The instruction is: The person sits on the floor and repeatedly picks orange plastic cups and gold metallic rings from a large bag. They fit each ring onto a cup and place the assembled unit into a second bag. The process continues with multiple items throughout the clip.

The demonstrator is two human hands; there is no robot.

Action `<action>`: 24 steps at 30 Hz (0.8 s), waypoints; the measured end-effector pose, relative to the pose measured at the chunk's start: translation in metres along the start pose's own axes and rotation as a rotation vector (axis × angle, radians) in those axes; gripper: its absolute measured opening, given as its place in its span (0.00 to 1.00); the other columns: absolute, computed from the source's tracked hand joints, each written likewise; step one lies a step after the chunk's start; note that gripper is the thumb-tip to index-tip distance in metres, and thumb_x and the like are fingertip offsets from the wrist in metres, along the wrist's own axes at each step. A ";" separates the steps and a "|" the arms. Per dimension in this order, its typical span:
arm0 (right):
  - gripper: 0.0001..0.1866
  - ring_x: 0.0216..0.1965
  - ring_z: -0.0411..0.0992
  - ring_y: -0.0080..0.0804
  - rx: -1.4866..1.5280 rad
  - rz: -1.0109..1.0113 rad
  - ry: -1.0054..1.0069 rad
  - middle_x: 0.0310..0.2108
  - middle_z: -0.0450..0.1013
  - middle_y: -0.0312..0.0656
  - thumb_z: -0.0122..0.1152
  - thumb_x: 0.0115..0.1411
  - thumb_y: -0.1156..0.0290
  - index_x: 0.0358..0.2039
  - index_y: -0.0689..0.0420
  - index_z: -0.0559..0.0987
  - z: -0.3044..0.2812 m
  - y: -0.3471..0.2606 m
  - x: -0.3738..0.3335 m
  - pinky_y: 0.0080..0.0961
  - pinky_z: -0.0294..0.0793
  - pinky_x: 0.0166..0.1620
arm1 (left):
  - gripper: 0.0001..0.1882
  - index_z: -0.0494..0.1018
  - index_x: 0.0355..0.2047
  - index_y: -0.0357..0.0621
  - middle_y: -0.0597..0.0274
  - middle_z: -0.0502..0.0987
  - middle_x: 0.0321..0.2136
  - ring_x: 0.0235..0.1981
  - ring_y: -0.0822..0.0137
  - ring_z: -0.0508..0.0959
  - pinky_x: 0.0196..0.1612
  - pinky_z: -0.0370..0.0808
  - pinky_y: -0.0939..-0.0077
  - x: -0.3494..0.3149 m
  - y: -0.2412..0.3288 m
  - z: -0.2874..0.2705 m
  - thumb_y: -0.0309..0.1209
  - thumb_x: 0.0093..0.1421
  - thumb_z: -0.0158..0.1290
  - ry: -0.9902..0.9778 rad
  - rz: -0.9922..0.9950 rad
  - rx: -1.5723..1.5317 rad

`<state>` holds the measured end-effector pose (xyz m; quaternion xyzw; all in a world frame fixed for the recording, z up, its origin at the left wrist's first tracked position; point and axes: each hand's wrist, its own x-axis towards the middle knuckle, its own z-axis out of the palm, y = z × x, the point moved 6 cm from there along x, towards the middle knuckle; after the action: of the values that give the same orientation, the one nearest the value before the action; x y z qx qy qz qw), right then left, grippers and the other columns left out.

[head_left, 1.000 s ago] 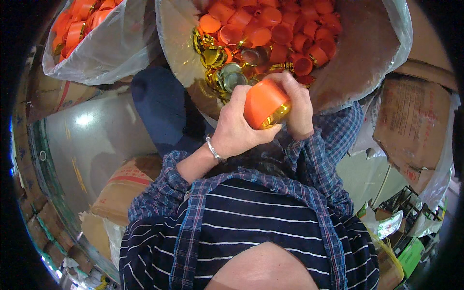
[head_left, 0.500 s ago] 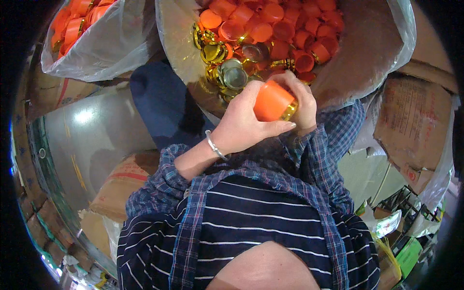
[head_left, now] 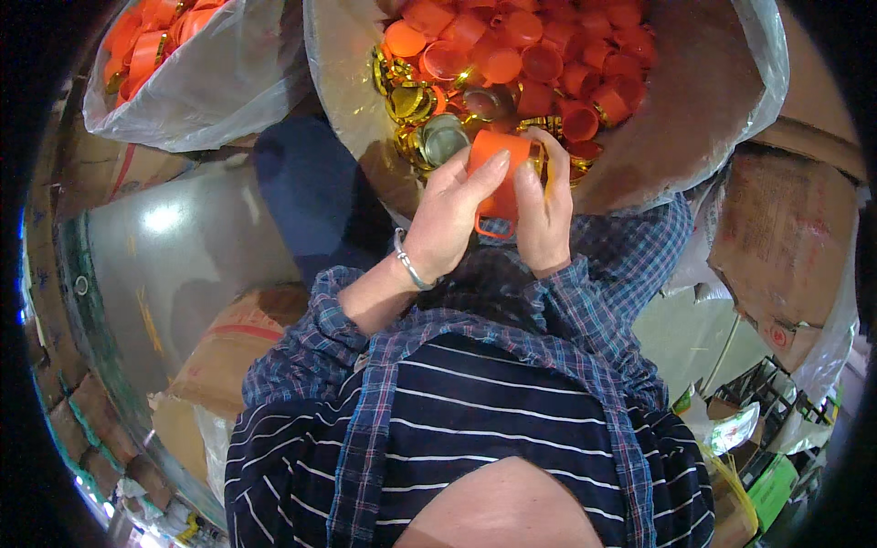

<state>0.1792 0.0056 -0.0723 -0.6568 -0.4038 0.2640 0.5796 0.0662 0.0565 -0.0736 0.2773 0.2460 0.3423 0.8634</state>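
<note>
Between my two hands is an orange plastic cup (head_left: 499, 173), tilted, with a small loop handle hanging at its lower side. My left hand (head_left: 443, 219) is closed on the cup's left side, thumb across it. My right hand (head_left: 545, 215) grips its right end, where a gold lid (head_left: 537, 157) shows partly between the fingers. Just beyond my hands, a large lined sack (head_left: 694, 100) holds many loose orange cups (head_left: 544, 62), gold lids (head_left: 408, 102) and a silvery round lid (head_left: 444, 137).
A second plastic-lined sack (head_left: 196, 105) of orange cups stands at the upper left. Cardboard boxes lie at the left (head_left: 242, 342) and right (head_left: 776, 247). A green package (head_left: 773, 486) and a black rack (head_left: 767, 393) are at the lower right.
The cup has turned in my hands, so its handle now shows below. My right hand has swung to its right end, fingers pointing up, and my left thumb has moved up onto its side.
</note>
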 end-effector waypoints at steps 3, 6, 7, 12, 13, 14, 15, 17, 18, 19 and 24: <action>0.24 0.45 0.74 0.32 0.576 0.539 0.080 0.47 0.74 0.43 0.47 0.70 0.53 0.54 0.61 0.72 0.002 0.029 0.004 0.28 0.72 0.52 | 0.22 0.71 0.52 0.37 0.55 0.78 0.45 0.48 0.63 0.78 0.51 0.74 0.69 -0.010 0.010 0.008 0.38 0.63 0.60 -0.247 0.236 0.972; 0.25 0.43 0.76 0.31 0.946 0.691 -0.006 0.44 0.77 0.41 0.45 0.71 0.49 0.49 0.59 0.74 0.016 0.028 0.004 0.30 0.76 0.49 | 0.24 0.73 0.48 0.39 0.49 0.78 0.40 0.41 0.51 0.79 0.45 0.75 0.68 -0.015 0.015 0.009 0.42 0.59 0.63 -0.228 0.596 1.229; 0.24 0.43 0.76 0.31 0.823 0.638 -0.030 0.44 0.77 0.40 0.44 0.71 0.49 0.48 0.58 0.75 0.017 0.027 0.005 0.30 0.76 0.49 | 0.23 0.73 0.48 0.39 0.49 0.78 0.38 0.40 0.49 0.80 0.44 0.75 0.68 -0.014 0.015 0.007 0.42 0.59 0.63 -0.194 0.641 1.173; 0.25 0.42 0.73 0.30 0.385 0.326 0.099 0.43 0.75 0.43 0.48 0.70 0.51 0.49 0.63 0.75 0.009 0.028 0.005 0.27 0.72 0.46 | 0.17 0.77 0.42 0.37 0.56 0.81 0.36 0.34 0.65 0.81 0.40 0.76 0.74 -0.012 0.002 -0.001 0.41 0.64 0.58 0.073 0.484 0.756; 0.24 0.43 0.73 0.32 0.303 0.255 0.108 0.43 0.75 0.44 0.49 0.70 0.53 0.50 0.63 0.74 0.008 0.028 0.006 0.28 0.72 0.47 | 0.17 0.77 0.42 0.37 0.59 0.81 0.36 0.34 0.67 0.80 0.40 0.75 0.75 -0.009 0.001 -0.002 0.41 0.65 0.58 0.136 0.413 0.708; 0.24 0.44 0.73 0.34 0.214 0.181 0.140 0.44 0.75 0.45 0.49 0.69 0.54 0.50 0.64 0.74 0.007 0.027 0.006 0.28 0.72 0.48 | 0.17 0.77 0.43 0.37 0.61 0.81 0.36 0.35 0.70 0.79 0.41 0.75 0.75 -0.005 -0.001 -0.004 0.40 0.66 0.57 0.184 0.345 0.649; 0.24 0.45 0.73 0.35 0.130 0.053 0.149 0.44 0.75 0.46 0.50 0.69 0.55 0.51 0.64 0.74 0.005 0.022 0.006 0.29 0.72 0.49 | 0.17 0.77 0.43 0.37 0.64 0.81 0.36 0.35 0.72 0.78 0.42 0.75 0.76 -0.003 0.002 -0.004 0.40 0.66 0.56 0.214 0.337 0.566; 0.23 0.45 0.74 0.39 -0.065 0.019 0.133 0.45 0.75 0.50 0.51 0.68 0.57 0.52 0.64 0.73 0.006 0.026 0.012 0.31 0.72 0.51 | 0.17 0.76 0.45 0.37 0.66 0.79 0.38 0.39 0.75 0.76 0.45 0.73 0.77 0.009 -0.003 -0.009 0.41 0.68 0.54 0.268 0.145 0.334; 0.23 0.45 0.74 0.40 -0.154 -0.012 0.116 0.45 0.75 0.51 0.52 0.68 0.57 0.53 0.64 0.73 0.007 0.026 0.014 0.31 0.72 0.51 | 0.18 0.76 0.45 0.37 0.66 0.79 0.39 0.40 0.75 0.76 0.46 0.73 0.77 0.014 -0.004 -0.012 0.41 0.68 0.54 0.296 0.092 0.213; 0.23 0.45 0.74 0.40 -0.246 -0.024 0.100 0.45 0.75 0.52 0.52 0.67 0.57 0.53 0.64 0.73 0.007 0.026 0.016 0.31 0.72 0.51 | 0.18 0.76 0.46 0.36 0.65 0.79 0.40 0.40 0.75 0.76 0.47 0.73 0.77 0.019 -0.006 -0.014 0.41 0.69 0.53 0.324 0.038 0.092; 0.31 0.55 0.68 0.32 0.047 0.129 -0.045 0.52 0.72 0.45 0.39 0.73 0.49 0.57 0.67 0.71 0.005 0.035 0.019 0.26 0.64 0.60 | 0.21 0.69 0.54 0.37 0.60 0.76 0.50 0.49 0.65 0.77 0.55 0.74 0.66 0.028 -0.001 -0.020 0.41 0.71 0.49 0.327 -0.016 -0.160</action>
<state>0.1930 0.0238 -0.1054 -0.6614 -0.3673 0.3250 0.5675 0.0726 0.0818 -0.0951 0.1463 0.3571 0.3944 0.8340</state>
